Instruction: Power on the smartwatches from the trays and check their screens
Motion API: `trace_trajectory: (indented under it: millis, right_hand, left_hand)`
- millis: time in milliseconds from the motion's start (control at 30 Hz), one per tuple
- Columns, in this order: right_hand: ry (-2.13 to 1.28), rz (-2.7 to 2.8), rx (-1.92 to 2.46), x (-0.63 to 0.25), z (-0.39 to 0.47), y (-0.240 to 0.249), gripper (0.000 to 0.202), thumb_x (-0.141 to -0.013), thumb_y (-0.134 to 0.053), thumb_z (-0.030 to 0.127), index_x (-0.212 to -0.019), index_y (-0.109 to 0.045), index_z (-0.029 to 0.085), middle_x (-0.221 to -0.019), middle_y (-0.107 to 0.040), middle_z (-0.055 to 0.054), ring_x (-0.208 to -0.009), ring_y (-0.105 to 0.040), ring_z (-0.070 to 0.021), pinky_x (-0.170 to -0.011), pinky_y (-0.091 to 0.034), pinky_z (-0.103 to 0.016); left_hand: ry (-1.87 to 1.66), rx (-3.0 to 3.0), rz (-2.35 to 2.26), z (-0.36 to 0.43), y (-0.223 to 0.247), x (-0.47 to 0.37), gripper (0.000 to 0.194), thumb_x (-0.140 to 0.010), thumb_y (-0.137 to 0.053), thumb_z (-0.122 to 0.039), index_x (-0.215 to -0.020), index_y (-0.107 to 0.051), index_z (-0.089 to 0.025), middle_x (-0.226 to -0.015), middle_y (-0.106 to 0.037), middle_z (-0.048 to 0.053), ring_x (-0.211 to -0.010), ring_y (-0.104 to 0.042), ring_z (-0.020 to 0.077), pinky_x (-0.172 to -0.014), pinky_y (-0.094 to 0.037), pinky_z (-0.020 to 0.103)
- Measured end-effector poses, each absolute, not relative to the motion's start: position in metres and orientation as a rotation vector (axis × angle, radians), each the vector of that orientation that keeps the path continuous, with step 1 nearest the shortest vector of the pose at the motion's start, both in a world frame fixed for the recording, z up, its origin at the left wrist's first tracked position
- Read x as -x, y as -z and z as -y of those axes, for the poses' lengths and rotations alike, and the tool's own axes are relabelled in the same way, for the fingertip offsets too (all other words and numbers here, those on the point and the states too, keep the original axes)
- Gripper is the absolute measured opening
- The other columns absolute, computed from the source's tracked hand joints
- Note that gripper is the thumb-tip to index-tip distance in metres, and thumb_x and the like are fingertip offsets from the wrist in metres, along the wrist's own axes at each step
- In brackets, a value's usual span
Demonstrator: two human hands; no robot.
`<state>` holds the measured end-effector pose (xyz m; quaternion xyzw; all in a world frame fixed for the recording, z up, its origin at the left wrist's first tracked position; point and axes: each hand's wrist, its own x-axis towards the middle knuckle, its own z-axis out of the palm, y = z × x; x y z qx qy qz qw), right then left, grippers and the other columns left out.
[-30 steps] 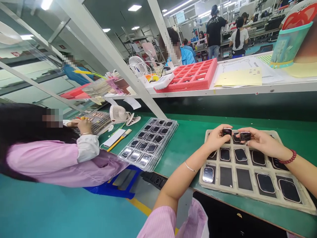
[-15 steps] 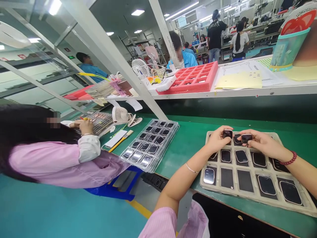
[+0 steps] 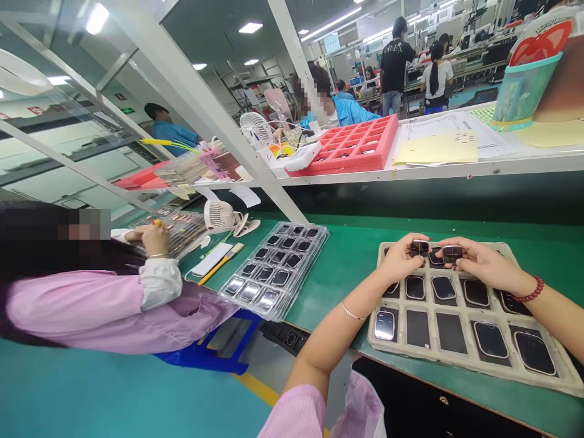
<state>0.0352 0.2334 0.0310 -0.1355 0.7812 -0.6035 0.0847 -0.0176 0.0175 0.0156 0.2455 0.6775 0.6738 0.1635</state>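
Observation:
My left hand (image 3: 401,261) is closed on a smartwatch body (image 3: 420,248) without a strap, its screen turned towards me. A second watch body (image 3: 452,253) sits in the closed fingers of my right hand (image 3: 488,264). Both screens are lit with a cross-shaped pattern. The two watches are held side by side, slightly apart, above the back row of a beige compartment tray (image 3: 429,309). Square watch bodies lie in many of its pockets, such as one watch (image 3: 490,339) at the front. Two front pockets hold only a dark lining.
Left of my tray is a stack of clear plastic trays (image 3: 269,267) with watches. Beyond it lie a brush (image 3: 221,263) and a small fan (image 3: 221,216). A co-worker in a pink sleeve (image 3: 91,298) sits at left. Overhead, a shelf (image 3: 433,167) carries a red foam tray (image 3: 360,146).
Both held watch screens have switched from a dark display with small marks to a cross-shaped pattern. My hands stay almost in place; the view has shifted slightly.

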Motion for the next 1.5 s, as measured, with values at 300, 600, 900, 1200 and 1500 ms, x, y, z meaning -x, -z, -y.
trace_trajectory:
  millis: [300, 600, 900, 1200, 1500]
  right_hand:
    - [1.771, -2.329, 0.424, -0.034, -0.237, -0.026, 0.038, -0.089, -0.059, 0.035, -0.125, -0.062, 0.025, -0.116, -0.070, -0.008, -0.093, -0.069, -0.0263, -0.085, -0.058, -0.042]
    - [1.780, -2.349, 0.479, -0.034, -0.234, -0.027, 0.041, -0.081, -0.062, 0.022, -0.122, -0.062, 0.026, -0.117, -0.069, -0.006, -0.101, -0.067, -0.0270, -0.095, -0.052, -0.042]
    - [1.698, -2.389, 0.483, -0.034, -0.237, -0.026, 0.045, -0.081, -0.058, 0.020, -0.126, -0.060, 0.026, -0.122, -0.068, -0.007, -0.104, -0.066, -0.0277, -0.098, -0.051, -0.042]
    - [1.701, -2.400, 0.503, -0.032, -0.238, -0.025, 0.044, -0.082, -0.058, 0.022, -0.126, -0.058, 0.027, -0.120, -0.068, -0.006, -0.111, -0.064, -0.0284, -0.097, -0.052, -0.042]
    - [1.751, -2.375, 0.385, -0.033, -0.238, -0.024, 0.039, -0.086, -0.064, 0.037, -0.123, -0.062, 0.026, -0.119, -0.069, -0.008, -0.098, -0.068, -0.0267, -0.091, -0.055, -0.042]
  left_hand:
    - [-1.928, -0.696, -1.913, -0.017, -0.016, 0.018, 0.040, -0.073, -0.070, -0.021, -0.110, -0.059, -0.015, -0.094, -0.067, 0.006, -0.082, -0.062, 0.0146, -0.076, -0.050, 0.027]
    - [-1.934, -0.655, -1.913, -0.018, -0.015, 0.019, 0.044, -0.069, -0.063, -0.008, -0.112, -0.058, -0.015, -0.098, -0.068, 0.007, -0.086, -0.063, 0.0144, -0.076, -0.049, 0.025]
    - [-1.979, -0.699, -1.934, -0.019, -0.012, 0.021, 0.031, -0.074, -0.061, -0.015, -0.104, -0.061, -0.014, -0.091, -0.066, 0.006, -0.077, -0.060, 0.0131, -0.073, -0.049, 0.026]
    - [-1.889, -0.762, -2.083, -0.018, -0.009, 0.022, 0.041, -0.071, -0.054, -0.009, -0.111, -0.060, -0.015, -0.104, -0.066, 0.007, -0.091, -0.062, 0.0165, -0.077, -0.050, 0.026]
    - [-1.925, -0.772, -2.075, -0.019, -0.007, 0.023, 0.033, -0.075, -0.059, -0.016, -0.108, -0.063, -0.014, -0.102, -0.068, 0.008, -0.086, -0.062, 0.0160, -0.081, -0.049, 0.028]
